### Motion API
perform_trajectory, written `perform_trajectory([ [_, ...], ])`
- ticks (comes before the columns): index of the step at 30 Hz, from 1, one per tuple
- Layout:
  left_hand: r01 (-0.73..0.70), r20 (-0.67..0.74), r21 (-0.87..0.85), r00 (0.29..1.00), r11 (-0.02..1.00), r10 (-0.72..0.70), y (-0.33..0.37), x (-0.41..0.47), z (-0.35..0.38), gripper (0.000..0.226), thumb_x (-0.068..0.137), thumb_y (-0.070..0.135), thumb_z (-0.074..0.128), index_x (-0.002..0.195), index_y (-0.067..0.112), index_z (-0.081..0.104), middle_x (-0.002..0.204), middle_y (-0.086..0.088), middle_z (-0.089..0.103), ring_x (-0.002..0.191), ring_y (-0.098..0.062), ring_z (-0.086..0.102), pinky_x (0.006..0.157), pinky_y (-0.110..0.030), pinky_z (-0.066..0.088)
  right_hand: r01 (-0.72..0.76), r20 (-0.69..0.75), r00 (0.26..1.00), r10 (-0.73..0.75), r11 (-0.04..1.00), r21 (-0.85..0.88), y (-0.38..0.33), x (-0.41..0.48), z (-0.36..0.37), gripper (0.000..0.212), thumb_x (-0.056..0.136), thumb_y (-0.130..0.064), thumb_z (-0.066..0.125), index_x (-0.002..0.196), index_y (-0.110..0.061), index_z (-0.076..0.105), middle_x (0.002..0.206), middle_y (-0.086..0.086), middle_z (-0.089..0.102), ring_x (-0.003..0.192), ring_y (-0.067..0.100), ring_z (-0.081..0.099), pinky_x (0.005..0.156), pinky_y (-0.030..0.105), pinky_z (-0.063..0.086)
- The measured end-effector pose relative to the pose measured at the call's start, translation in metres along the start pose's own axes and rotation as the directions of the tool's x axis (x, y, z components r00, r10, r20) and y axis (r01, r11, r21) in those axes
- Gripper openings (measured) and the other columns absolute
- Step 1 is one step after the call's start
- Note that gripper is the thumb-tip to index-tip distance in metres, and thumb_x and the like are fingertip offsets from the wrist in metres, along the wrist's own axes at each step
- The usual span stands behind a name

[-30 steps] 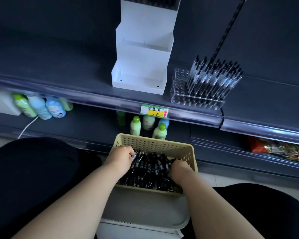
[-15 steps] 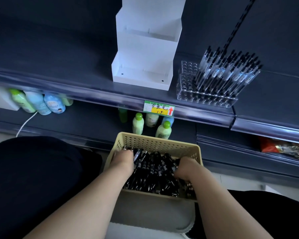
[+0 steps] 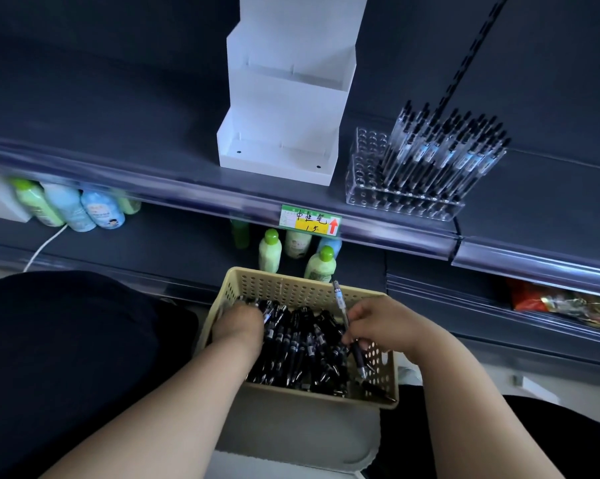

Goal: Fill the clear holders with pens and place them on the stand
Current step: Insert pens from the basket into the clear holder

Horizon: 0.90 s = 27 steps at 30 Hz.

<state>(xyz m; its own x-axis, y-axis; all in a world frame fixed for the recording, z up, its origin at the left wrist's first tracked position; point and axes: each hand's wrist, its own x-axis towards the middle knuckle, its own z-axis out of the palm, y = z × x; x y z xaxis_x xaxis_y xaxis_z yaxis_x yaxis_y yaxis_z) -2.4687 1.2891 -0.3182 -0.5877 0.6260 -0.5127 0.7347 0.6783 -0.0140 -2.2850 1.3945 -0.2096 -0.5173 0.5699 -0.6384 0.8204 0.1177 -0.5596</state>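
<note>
A beige perforated basket (image 3: 291, 286) in front of me holds a heap of black pens (image 3: 302, 344). My right hand (image 3: 385, 326) grips one pen (image 3: 340, 299), tilted with its top above the basket's far rim. My left hand (image 3: 238, 326) is curled in the heap at the basket's left side, with pens at its fingertips. On the shelf above, a clear holder (image 3: 402, 200) with rows of holes is mostly filled with pens (image 3: 443, 150); its left holes are bare. To its left stands the white stepped stand (image 3: 284, 126).
A price label (image 3: 310, 221) hangs on the shelf edge. Green and blue bottles (image 3: 271, 250) stand on the lower shelf behind the basket, with more bottles (image 3: 74, 207) at the left. Snack packets (image 3: 564, 302) lie at the lower right. A white cable (image 3: 46, 245) runs down at left.
My right hand has risen from the heap with one pen pinched in it. My left hand stays in the pens at the left. The view has shifted slightly left and down.
</note>
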Motion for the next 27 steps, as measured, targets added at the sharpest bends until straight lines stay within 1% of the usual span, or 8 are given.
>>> perform_trajectory([
  [6, -0.045, -0.06, 0.085, 0.997, 0.995, 0.051, -0.003, -0.006, 0.002, 0.037, 0.096, 0.018, 0.048, 0.133, 0.016, 0.05, 0.141, -0.007, 0.038, 0.132, -0.027, 0.034, 0.1, -0.037, 0.04, 0.083, -0.037, 0.996, -0.079, 0.987, 0.139, -0.01, -0.001, -0.004, 0.005, 0.08, -0.01, 0.061, 0.077, -0.014, 0.062, 0.054, -0.007, 0.063, 0.05, 0.005, 0.05, 0.043, 0.016, 0.034],
  [10, -0.042, -0.095, -0.056, 0.995, 0.998, 0.037, 0.0, -0.015, -0.01, 0.034, 0.098, 0.022, 0.043, 0.131, 0.015, 0.049, 0.136, -0.008, 0.044, 0.126, -0.026, 0.041, 0.098, -0.037, 0.042, 0.161, -0.16, 0.978, -0.133, 0.971, 0.177, -0.01, -0.01, -0.006, 0.005, 0.085, -0.016, 0.059, 0.085, -0.011, 0.061, 0.067, -0.001, 0.071, 0.044, 0.002, 0.049, 0.04, 0.014, 0.034],
  [13, -0.13, -0.178, -0.203, 0.98, 0.97, 0.094, 0.004, -0.031, -0.02, 0.025, 0.098, 0.03, 0.041, 0.115, 0.018, 0.053, 0.114, -0.008, 0.062, 0.104, -0.027, 0.057, 0.086, -0.036, 0.049, 0.195, -0.291, 0.945, -0.148, 0.97, 0.142, -0.007, -0.012, -0.007, 0.005, 0.084, -0.017, 0.061, 0.087, -0.015, 0.058, 0.069, 0.004, 0.07, 0.046, 0.005, 0.055, 0.043, 0.019, 0.042],
  [15, -0.205, -0.256, -0.3, 0.958, 0.932, 0.128, 0.006, -0.04, -0.03, 0.02, 0.096, 0.035, 0.044, 0.107, 0.02, 0.053, 0.099, -0.004, 0.067, 0.089, -0.026, 0.062, 0.085, -0.038, 0.05, 0.211, -0.357, 0.923, -0.142, 0.964, 0.163, -0.009, -0.011, -0.008, 0.014, 0.084, -0.015, 0.062, 0.095, -0.013, 0.054, 0.076, 0.004, 0.069, 0.055, 0.007, 0.065, 0.051, 0.022, 0.052],
  [17, -0.279, -0.346, -0.403, 0.928, 0.871, 0.137, 0.006, -0.049, -0.041, 0.017, 0.094, 0.036, 0.049, 0.104, 0.024, 0.055, 0.097, 0.002, 0.068, 0.086, -0.023, 0.063, 0.081, -0.038, 0.051, 0.249, -0.445, 0.88, -0.167, 0.959, 0.132, -0.012, -0.01, -0.009, 0.032, 0.082, -0.015, 0.064, 0.109, -0.016, 0.047, 0.081, 0.003, 0.068, 0.059, 0.006, 0.065, 0.05, 0.016, 0.049],
  [19, -0.357, -0.438, -0.482, 0.889, 0.8, 0.133, 0.006, -0.058, -0.054, 0.019, 0.092, 0.032, 0.054, 0.109, 0.027, 0.056, 0.096, 0.006, 0.068, 0.086, -0.019, 0.065, 0.076, -0.038, 0.054, 0.302, -0.504, 0.834, -0.227, 0.951, 0.07, -0.016, -0.012, -0.011, 0.053, 0.082, -0.015, 0.064, 0.125, -0.023, 0.035, 0.076, 0.004, 0.067, 0.057, 0.005, 0.061, 0.043, 0.01, 0.04],
  [21, -0.445, -0.504, -0.532, 0.85, 0.72, 0.152, 0.006, -0.067, -0.068, 0.028, 0.091, 0.028, 0.057, 0.119, 0.028, 0.055, 0.097, 0.009, 0.067, 0.081, -0.016, 0.064, 0.075, -0.035, 0.054, 0.356, -0.524, 0.802, -0.286, 0.934, 0.035, -0.022, -0.017, -0.013, 0.062, 0.083, -0.014, 0.062, 0.133, -0.028, 0.028, 0.073, 0.008, 0.067, 0.06, 0.012, 0.062, 0.046, 0.016, 0.046],
  [27, -0.595, -0.615, -0.572, 0.767, 0.565, 0.185, 0.017, -0.085, -0.107, 0.024, 0.088, 0.025, 0.062, 0.112, 0.027, 0.06, 0.089, 0.018, 0.063, 0.083, -0.007, 0.059, 0.071, -0.018, 0.04, 0.452, -0.569, 0.728, -0.382, 0.892, -0.02, -0.048, -0.029, -0.021, 0.043, 0.089, -0.017, 0.055, 0.125, -0.024, 0.032, 0.077, 0.01, 0.068, 0.062, 0.022, 0.061, 0.042, 0.018, 0.041],
])
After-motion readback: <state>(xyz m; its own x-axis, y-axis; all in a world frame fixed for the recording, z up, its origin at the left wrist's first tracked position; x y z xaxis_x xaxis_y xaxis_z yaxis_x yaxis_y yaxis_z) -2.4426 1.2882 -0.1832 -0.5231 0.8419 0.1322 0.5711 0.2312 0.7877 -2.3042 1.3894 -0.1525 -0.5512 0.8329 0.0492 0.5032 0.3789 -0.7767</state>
